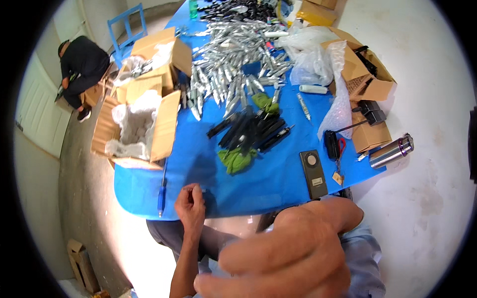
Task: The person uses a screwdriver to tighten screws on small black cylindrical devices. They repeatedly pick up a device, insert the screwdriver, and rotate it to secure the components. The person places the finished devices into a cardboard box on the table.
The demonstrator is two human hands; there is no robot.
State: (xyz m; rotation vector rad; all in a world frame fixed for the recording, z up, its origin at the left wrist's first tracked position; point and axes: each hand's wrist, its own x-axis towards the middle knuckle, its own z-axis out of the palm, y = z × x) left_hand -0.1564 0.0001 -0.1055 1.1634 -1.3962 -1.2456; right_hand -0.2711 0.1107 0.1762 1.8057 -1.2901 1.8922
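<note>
My left hand (190,204) is over the front edge of the blue-covered table (144,193), its fingers curled together. Whatever they hold, if anything, is too small to make out. Raised close to the camera, my right hand (293,253) looks large and slightly blurred, with its fingers stretched out to the left and no object seen in it. Farther in on the table lies a bundle of long black tools (253,130), one green cloth (236,160) at its near end and another green cloth (266,103) at its far end. A blue-handled screwdriver (162,197) rests left of my left hand.
A large pile of silver-grey wrapped items (228,54) covers the far table. Open cardboard boxes (164,126) stand left; bubble wrap (338,104) and another open box (385,82) are right. A dark flat device (313,174) and a steel flask (392,151) lie near right. A person (84,69) sits far left.
</note>
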